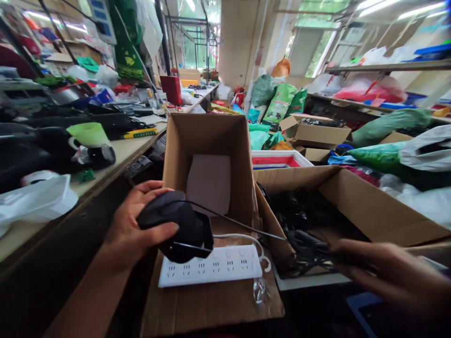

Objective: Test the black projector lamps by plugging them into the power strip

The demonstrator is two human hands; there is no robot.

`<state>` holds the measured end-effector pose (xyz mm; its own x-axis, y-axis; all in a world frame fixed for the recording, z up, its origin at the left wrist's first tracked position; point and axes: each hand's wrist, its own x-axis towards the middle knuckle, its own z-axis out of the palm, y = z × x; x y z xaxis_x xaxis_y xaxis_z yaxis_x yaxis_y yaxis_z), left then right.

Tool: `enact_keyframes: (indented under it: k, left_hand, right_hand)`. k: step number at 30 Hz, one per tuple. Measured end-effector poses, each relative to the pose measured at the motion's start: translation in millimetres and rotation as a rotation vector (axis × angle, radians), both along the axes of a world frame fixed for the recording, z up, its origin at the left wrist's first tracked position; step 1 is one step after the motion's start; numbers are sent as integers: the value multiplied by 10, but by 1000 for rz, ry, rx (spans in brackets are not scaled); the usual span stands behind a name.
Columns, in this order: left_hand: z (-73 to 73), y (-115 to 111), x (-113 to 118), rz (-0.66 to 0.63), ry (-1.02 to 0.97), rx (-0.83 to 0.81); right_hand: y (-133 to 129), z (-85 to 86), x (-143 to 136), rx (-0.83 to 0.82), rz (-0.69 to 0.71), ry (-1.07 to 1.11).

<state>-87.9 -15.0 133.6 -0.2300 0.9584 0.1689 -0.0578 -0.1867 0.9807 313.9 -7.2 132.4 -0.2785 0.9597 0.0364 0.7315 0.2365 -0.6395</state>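
My left hand (141,225) is closed around a rounded black plastic device (176,225) with a glossy bracket-like edge; its exact kind is not clear. A thin black cable (236,219) runs from the device towards the right. My right hand (384,267), smeared by motion, grips a bundle of black cable (317,253) at the near side of a wide cardboard box (380,206). Beneath the device lies a white power strip (211,267) on a cardboard flap (211,310). Its white cord curls at the right end.
A tall open cardboard box (207,136) stands just beyond the power strip. The wide box holds dark items. On the left, a workbench (130,150) carries a green cup (89,136), a white plastic tray (45,199) and a yellow cutter knife (141,133). Filled sacks (280,103) lean farther back.
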Motion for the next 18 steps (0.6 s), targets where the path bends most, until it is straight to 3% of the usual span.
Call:
enact_keyframes:
  k: [3,6,11,15,18]
  left_hand:
    - [101,-109,-175,151,-71,47]
    - [134,-184,-220,223,-108,84]
    - [123,-272,-226,211,-123,94]
    - [149,-334,-263,225,-56,181]
    - [165,-356,-292,207,20,262]
  right_hand:
    - [-92,-236,-285,-117,178,-214]
    - [-146,-438,-573,-119,253,-243]
    - [-13,-826,-884,-100,151,-62]
    - [93,-1108,-943,-93,160,10]
    - [99,-1244,-975,-31,63,114]
